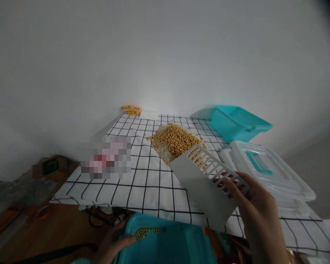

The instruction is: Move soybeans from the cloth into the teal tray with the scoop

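Note:
My right hand grips a flat grey panel by its slotted end, the thumb over the slots. The panel is tilted above the tablecloth, and its slotted edge overlaps the near side of a heap of soybeans. At the table's front edge, my left hand holds the left rim of a teal bin; its thumb reaches inside and the fingers are partly hidden. A small cluster of soybeans lies within the bin, near that thumb.
A black-and-white checked tablecloth covers the table. Another teal bin stands at the back right, behind clear lids with a teal handle. A yellow item and white cloth lie at the back. A pixelated patch hides something at left.

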Available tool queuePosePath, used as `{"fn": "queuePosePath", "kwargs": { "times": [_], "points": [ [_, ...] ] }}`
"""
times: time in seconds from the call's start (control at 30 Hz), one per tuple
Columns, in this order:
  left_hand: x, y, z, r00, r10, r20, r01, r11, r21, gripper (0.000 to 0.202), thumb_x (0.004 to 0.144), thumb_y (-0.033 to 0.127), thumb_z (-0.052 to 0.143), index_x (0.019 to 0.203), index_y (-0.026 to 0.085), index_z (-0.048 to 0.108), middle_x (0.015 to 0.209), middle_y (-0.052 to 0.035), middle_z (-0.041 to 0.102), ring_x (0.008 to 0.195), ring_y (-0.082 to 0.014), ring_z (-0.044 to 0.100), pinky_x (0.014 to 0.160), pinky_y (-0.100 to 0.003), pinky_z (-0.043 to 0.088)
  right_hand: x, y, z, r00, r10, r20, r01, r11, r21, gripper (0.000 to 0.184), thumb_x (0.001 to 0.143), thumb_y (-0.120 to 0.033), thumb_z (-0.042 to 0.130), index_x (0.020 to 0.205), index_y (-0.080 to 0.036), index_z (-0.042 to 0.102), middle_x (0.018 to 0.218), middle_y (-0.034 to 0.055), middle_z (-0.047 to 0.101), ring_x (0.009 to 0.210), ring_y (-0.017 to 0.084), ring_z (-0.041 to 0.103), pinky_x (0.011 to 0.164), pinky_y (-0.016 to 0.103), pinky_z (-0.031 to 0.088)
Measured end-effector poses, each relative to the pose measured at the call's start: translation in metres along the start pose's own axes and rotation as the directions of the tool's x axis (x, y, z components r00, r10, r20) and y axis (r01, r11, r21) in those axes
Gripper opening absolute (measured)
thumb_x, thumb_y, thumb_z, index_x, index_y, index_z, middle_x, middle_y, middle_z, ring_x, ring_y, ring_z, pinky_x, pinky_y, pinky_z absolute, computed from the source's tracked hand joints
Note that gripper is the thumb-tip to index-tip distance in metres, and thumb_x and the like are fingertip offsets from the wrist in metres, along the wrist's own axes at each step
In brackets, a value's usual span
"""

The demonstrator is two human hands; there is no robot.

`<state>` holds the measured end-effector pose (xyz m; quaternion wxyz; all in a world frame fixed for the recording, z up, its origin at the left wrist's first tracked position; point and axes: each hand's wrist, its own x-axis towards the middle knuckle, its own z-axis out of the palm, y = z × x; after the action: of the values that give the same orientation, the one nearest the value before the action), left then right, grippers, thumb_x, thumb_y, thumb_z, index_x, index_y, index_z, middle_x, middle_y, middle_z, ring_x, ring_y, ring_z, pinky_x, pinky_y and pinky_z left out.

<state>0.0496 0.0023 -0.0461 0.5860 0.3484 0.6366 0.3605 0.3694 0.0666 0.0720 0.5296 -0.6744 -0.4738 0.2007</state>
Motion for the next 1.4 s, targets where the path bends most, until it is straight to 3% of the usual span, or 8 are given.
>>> {"fn": "queuePosePath", "kwargs": {
  "times": [0.1,0.27,0.4,0.5,0.73,0.93,1.27,1.4],
  "points": [
    [0.000,-0.001,-0.001,0.999,-0.030,0.012,0.031,0.995,-0.099,0.041,0.051,0.043,0.076,0.089,0.029,0.085,0.093,-0.0066,0.089,0.106,-0.0470,0.075,0.098,-0.057,0.056,0.000,0.001,0.000,1.000,-0.003,-0.012,0.003,1.000,-0.011,0.037,0.082,-0.051,0.070,0.097,-0.017,0.075,0.068,0.0058,0.073,0.057,0.021,0.066,0.050,0.027,0.046],
    [0.002,-0.004,-0.002,0.997,-0.064,-0.032,0.061,0.993,-0.102,0.044,0.048,0.044,0.078,0.088,0.029,0.085,0.099,-0.0057,0.088,0.118,-0.0477,0.069,0.105,-0.057,0.052,0.002,0.000,-0.002,1.000,0.003,0.016,-0.003,1.000,0.009,0.036,0.083,-0.051,0.071,0.098,-0.018,0.074,0.070,0.0060,0.074,0.059,0.021,0.067,0.051,0.028,0.048],
    [0.007,-0.012,-0.004,0.999,-0.047,-0.022,0.044,0.992,-0.117,0.046,0.049,0.044,0.079,0.092,0.029,0.085,0.099,-0.0054,0.088,0.118,-0.0466,0.069,0.108,-0.057,0.049,0.002,-0.006,-0.002,0.996,0.050,0.079,-0.051,0.999,0.010,0.036,0.083,-0.052,0.071,0.098,-0.019,0.074,0.078,0.0060,0.076,0.066,0.021,0.069,0.056,0.027,0.050],
    [0.009,-0.015,-0.007,0.999,-0.027,-0.019,0.024,0.992,-0.126,0.046,0.049,0.043,0.079,0.092,0.028,0.085,0.096,-0.0054,0.088,0.112,-0.0460,0.072,0.102,-0.056,0.053,-0.001,-0.012,0.000,0.997,0.052,0.053,-0.053,0.998,0.015,0.035,0.084,-0.053,0.070,0.097,-0.020,0.073,0.077,0.0042,0.075,0.064,0.019,0.066,0.054,0.026,0.048],
    [0.003,-0.005,-0.009,1.000,-0.013,-0.007,0.012,0.991,-0.136,0.043,0.050,0.045,0.082,0.089,0.030,0.086,0.090,-0.0034,0.089,0.103,-0.0433,0.076,0.091,-0.049,0.058,-0.008,-0.018,0.004,0.999,0.019,0.049,-0.021,0.999,0.035,0.035,0.085,-0.052,0.070,0.101,-0.020,0.073,0.090,0.0069,0.079,0.072,0.021,0.070,0.056,0.026,0.049],
    [-0.005,0.005,-0.008,0.999,-0.037,-0.030,0.032,0.987,-0.158,0.041,0.048,0.040,0.078,0.087,0.028,0.086,0.090,-0.0033,0.089,0.105,-0.0450,0.075,0.097,-0.054,0.055,-0.009,-0.020,0.004,0.998,-0.061,0.034,0.061,0.998,0.016,0.036,0.084,-0.051,0.069,0.101,-0.020,0.073,0.085,0.0074,0.078,0.072,0.023,0.071,0.052,0.028,0.049],
    [-0.009,-0.001,-0.013,0.994,-0.040,-0.100,0.018,0.978,-0.207,0.040,0.047,0.039,0.081,0.086,0.034,0.087,0.096,-0.0015,0.089,0.115,-0.0447,0.071,0.104,-0.052,0.052,-0.002,-0.020,0.003,0.996,-0.061,0.071,0.062,0.998,-0.012,0.032,0.084,-0.049,0.069,0.097,-0.021,0.074,0.079,0.0061,0.076,0.063,0.020,0.067,0.050,0.028,0.047],
    [-0.009,-0.001,-0.014,0.997,-0.037,-0.065,0.026,0.986,-0.165,0.043,0.048,0.044,0.082,0.089,0.030,0.087,0.094,-0.0040,0.089,0.114,-0.0456,0.072,0.102,-0.052,0.054,-0.001,-0.020,0.000,0.995,-0.036,0.097,0.037,0.999,-0.007,0.031,0.085,-0.048,0.069,0.099,-0.021,0.074,0.082,0.0059,0.077,0.065,0.020,0.067,0.052,0.028,0.048]
  ]
}}
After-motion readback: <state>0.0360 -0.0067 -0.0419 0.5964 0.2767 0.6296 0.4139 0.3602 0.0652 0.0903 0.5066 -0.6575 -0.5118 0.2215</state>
